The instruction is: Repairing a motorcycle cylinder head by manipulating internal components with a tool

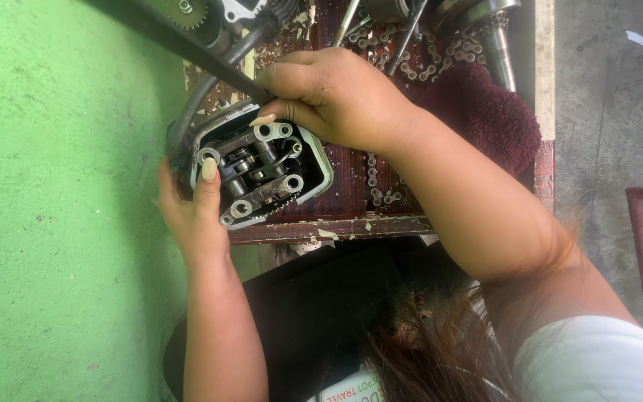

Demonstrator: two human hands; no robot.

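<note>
The engine cylinder head [258,173] sits at the near edge of the worn red wooden tabletop [336,225], right beside the green wall [61,208]. Its cover is off: the rocker arms, the round bolt bosses at the corners and a toothed sprocket along its lower edge are all exposed.

The work in hand looks like steadying the head while a long dark tool [187,46] is brought to its upper edge, most likely to loosen or seat something there, though the tool's tip is hidden under the fingers. The move it calls for, as I judge it, is a firm brace from the left side so the head does not slide on the wood while the tool bears down.

The left hand [191,212] wraps the head's left side, fingers curled around the casing and the thumb [208,173] laid flat over a corner boss, so it is closed on the part. The right hand [333,97] comes in from above, its fingers pinched together around the tool's shaft just above the head.

Behind the hands lie a loose roller chain [381,45], a steel shaft [496,45], a gear [187,11] and a maroon cloth [485,112]. A black hose [210,78] curves down to the head.
</note>
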